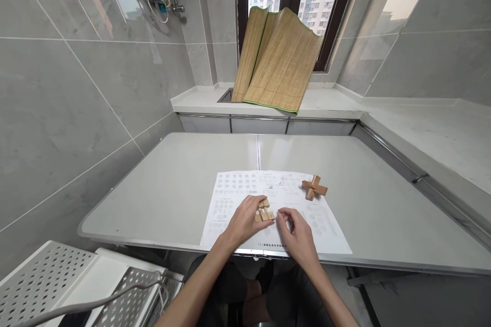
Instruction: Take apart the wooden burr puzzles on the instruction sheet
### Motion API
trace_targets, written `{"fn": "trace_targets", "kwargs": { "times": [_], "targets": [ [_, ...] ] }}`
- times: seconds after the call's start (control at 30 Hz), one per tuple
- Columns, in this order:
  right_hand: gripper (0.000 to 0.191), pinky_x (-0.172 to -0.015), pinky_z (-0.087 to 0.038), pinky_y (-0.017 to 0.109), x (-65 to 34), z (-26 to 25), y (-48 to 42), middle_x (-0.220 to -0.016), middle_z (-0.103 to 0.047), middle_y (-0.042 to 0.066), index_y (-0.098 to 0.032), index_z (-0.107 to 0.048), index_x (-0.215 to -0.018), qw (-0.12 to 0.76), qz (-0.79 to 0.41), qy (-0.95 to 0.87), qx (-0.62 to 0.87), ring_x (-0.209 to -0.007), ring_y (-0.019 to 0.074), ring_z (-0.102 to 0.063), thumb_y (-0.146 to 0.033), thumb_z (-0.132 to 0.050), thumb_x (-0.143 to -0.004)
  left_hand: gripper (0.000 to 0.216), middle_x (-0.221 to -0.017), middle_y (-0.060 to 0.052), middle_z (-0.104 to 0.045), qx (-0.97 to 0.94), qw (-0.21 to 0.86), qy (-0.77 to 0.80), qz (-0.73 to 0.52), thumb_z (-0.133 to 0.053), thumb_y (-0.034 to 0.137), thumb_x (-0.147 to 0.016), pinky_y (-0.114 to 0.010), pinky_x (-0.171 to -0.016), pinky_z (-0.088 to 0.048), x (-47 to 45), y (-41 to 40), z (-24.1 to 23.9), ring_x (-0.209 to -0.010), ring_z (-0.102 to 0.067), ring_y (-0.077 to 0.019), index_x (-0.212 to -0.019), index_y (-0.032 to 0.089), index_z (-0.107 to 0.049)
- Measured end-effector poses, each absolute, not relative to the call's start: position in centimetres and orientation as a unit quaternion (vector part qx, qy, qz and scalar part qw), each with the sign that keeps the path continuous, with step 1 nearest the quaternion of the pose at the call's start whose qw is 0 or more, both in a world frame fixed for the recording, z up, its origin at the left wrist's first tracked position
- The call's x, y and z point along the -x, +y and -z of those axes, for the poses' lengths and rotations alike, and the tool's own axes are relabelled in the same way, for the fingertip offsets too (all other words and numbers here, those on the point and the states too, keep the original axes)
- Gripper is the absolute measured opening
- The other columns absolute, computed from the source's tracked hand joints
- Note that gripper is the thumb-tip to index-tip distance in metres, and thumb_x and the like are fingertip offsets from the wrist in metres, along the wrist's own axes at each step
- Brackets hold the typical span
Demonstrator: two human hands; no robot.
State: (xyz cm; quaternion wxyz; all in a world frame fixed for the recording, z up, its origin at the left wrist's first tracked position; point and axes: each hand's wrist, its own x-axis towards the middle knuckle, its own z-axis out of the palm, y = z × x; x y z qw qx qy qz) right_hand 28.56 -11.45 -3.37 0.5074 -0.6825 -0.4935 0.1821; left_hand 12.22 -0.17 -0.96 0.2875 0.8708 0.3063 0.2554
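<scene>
My left hand point(247, 217) is closed around a light wooden block puzzle point(264, 212), thumb along the near side and fingers at the far side. Small pale pieces with notches and gaps show between them. Just right of it, my right hand point(297, 235) has thumb and forefinger drawn together in a pinch; anything between the tips is too small or hidden to make out. Beneath both hands lies a large printed sheet point(226, 217) with rows of small diagrams. A darker brown cross-shaped wooden puzzle point(314, 187) rests at the sheet's far right corner.
The sheet lies at the near edge of a pale folding table point(153, 189) with a centre seam. A folded bamboo mat point(284, 61) leans against the window on the white ledge point(337, 104). A white perforated rack point(42, 276) with a grey cable stands at lower left.
</scene>
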Motion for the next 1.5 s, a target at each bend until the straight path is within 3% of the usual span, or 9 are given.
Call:
{"fn": "trace_targets", "kwargs": {
  "times": [0.17, 0.37, 0.63, 0.9, 1.03, 1.23, 1.37, 1.5],
  "targets": [
    [0.031, -0.075, -0.048, 0.037, -28.3, 3.1, -11.6, -0.092, -0.070, 0.007, -0.023, -0.066, -0.103, 0.491, -0.185, -0.490, 0.696, -0.082, 0.0249, -0.063, -0.050, -0.051, -0.103, 0.056, -0.126, -0.009, -0.068, -0.824, 0.233, 0.409, -0.316, -0.080, 0.038, -0.084, -0.046, -0.102, -0.053, -8.8, 3.7, 0.4, -0.117, -0.064, -0.0301, -0.133, 0.024, -0.057],
    [0.028, -0.076, -0.048, 0.036, -28.3, 3.2, -11.6, -0.090, -0.069, 0.006, -0.023, -0.066, -0.101, 0.481, -0.172, -0.497, 0.702, -0.082, 0.0245, -0.062, -0.046, -0.050, -0.103, 0.044, -0.118, -0.008, -0.071, -0.773, 0.162, 0.504, -0.349, -0.076, 0.041, -0.084, -0.045, -0.100, -0.052, -5.7, 8.8, -0.3, -0.115, -0.063, -0.0311, -0.121, 0.023, -0.060],
    [0.027, -0.076, -0.048, 0.036, -28.3, 3.9, -11.5, -0.091, -0.069, 0.006, -0.023, -0.066, -0.102, 0.466, -0.162, -0.504, 0.708, -0.083, 0.0249, -0.063, -0.045, -0.050, -0.103, 0.042, -0.120, -0.008, -0.070, -0.771, 0.165, 0.515, -0.336, -0.075, 0.043, -0.085, -0.045, -0.101, -0.050, -5.3, 10.6, 1.1, -0.117, -0.062, -0.0306, -0.119, 0.023, -0.059],
    [0.030, -0.077, -0.049, 0.037, -28.1, 3.6, -11.5, -0.090, -0.069, 0.006, -0.023, -0.066, -0.102, 0.469, -0.155, -0.510, 0.704, -0.082, 0.0250, -0.064, -0.046, -0.048, -0.104, 0.063, -0.140, -0.014, -0.060, -0.791, 0.121, 0.481, -0.359, -0.080, 0.039, -0.083, -0.055, -0.113, -0.044, -4.6, 9.3, 1.3, -0.135, -0.052, -0.0366, -0.136, 0.023, -0.050],
    [0.030, -0.077, -0.049, 0.038, -28.2, 3.5, -11.4, -0.090, -0.069, 0.007, -0.022, -0.066, -0.102, 0.469, -0.156, -0.514, 0.701, -0.083, 0.0256, -0.064, -0.046, -0.047, -0.104, 0.050, -0.148, -0.013, -0.053, -0.809, 0.090, 0.445, -0.374, -0.066, 0.037, -0.097, -0.057, -0.118, -0.039, -4.5, 4.9, 0.8, -0.142, -0.045, -0.0340, -0.141, 0.025, -0.047],
    [0.029, -0.074, -0.049, 0.037, -28.2, 3.3, -11.3, -0.089, -0.070, 0.007, -0.022, -0.067, -0.102, 0.476, -0.182, -0.503, 0.698, -0.080, 0.0256, -0.063, -0.046, -0.051, -0.101, 0.016, -0.122, -0.009, -0.066, -0.847, 0.171, 0.381, -0.329, -0.057, 0.031, -0.102, -0.050, -0.103, -0.051, -6.4, -2.0, 0.8, -0.122, -0.058, -0.0299, -0.116, 0.026, -0.059],
    [0.032, -0.077, -0.052, 0.037, -30.0, 3.0, -11.6, -0.095, -0.073, 0.008, -0.022, -0.068, -0.106, 0.487, -0.205, -0.485, 0.696, -0.083, 0.0252, -0.065, -0.050, -0.054, -0.098, 0.009, -0.111, -0.007, -0.068, -0.859, 0.226, 0.345, -0.302, -0.056, 0.027, -0.102, -0.045, -0.094, -0.054, -7.7, -4.0, 0.8, -0.110, -0.062, -0.0272, -0.109, 0.025, -0.061],
    [0.036, -0.080, -0.052, 0.039, -35.4, 2.7, -11.8, -0.106, -0.071, 0.011, -0.021, -0.066, -0.110, 0.485, -0.083, -0.479, 0.727, -0.090, 0.0266, -0.065, -0.051, -0.053, -0.096, 0.008, -0.107, -0.006, -0.069, -0.857, 0.238, 0.340, -0.306, -0.055, 0.022, -0.100, -0.045, -0.093, -0.053, -8.1, -4.5, 0.9, -0.106, -0.063, -0.0262, -0.106, 0.025, -0.061]
  ]
}}
